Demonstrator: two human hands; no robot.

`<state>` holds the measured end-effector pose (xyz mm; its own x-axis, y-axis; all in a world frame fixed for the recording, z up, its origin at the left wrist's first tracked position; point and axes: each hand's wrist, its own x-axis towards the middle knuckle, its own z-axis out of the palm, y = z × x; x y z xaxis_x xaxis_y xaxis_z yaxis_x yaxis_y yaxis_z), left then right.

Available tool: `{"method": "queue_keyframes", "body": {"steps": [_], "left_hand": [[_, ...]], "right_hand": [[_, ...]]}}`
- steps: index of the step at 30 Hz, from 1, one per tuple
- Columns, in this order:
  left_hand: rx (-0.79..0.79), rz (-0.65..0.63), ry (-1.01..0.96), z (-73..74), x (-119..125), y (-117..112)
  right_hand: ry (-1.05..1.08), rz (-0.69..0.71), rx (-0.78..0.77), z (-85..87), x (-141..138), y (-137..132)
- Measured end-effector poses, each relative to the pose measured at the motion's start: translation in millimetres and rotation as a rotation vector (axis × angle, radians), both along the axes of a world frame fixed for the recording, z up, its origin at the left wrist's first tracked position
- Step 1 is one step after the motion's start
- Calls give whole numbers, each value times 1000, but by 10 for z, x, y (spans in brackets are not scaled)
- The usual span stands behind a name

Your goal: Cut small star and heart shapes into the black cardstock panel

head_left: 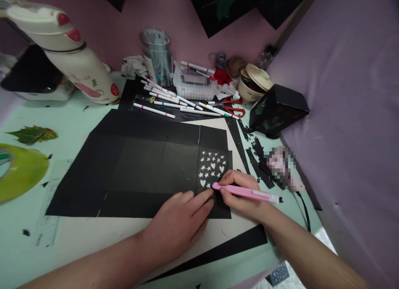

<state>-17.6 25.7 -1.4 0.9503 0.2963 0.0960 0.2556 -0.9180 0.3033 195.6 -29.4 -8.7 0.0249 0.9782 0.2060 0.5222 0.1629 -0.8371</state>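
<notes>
Black cardstock (143,164) with fold creases lies on a pale sheet. Near its right end are several white-looking star and heart cut-outs (213,166). My left hand (183,218) rests flat on the card's lower edge, fingers stretched toward the shapes and holding nothing. In my right hand (241,193) is a slim pink craft knife (240,191), pinched between thumb and fingers. Its rounded pink front end meets the card just below the lowest star, close to my left index fingertip. Whether a blade shows there is too small to tell.
White-barrelled markers (168,95) and red-handled scissors (234,108) lie behind the card. A large bottle (84,72) stands back left, a black box (277,108) back right. Black scraps (260,164) and a corded pink device (285,168) sit right; green tape (28,172) left.
</notes>
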Motion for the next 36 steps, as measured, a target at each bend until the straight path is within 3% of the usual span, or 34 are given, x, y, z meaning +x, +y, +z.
{"method": "queue_keyframes", "body": {"steps": [4, 12, 17, 20, 24, 29, 36], "left_hand": [[-10, 7, 2, 2, 12, 2], [3, 18, 2, 0, 4, 0], [0, -150, -52, -32, -25, -29], [11, -256, -84, -36, -38, -80], [68, -306, -112, -3, -57, -127], [132, -358, -179, 46, -80, -147], [237, -256, -106, 24, -27, -191]], "right_hand": [[27, 5, 15, -2, 8, 11], [105, -184, -67, -4, 42, 25], [123, -252, -103, 24, 69, 46], [219, -252, -81, 30, 81, 71], [336, -232, -79, 26, 92, 104], [307, -148, -98, 9, 122, 127], [271, -94, -90, -11, 153, 145]]}}
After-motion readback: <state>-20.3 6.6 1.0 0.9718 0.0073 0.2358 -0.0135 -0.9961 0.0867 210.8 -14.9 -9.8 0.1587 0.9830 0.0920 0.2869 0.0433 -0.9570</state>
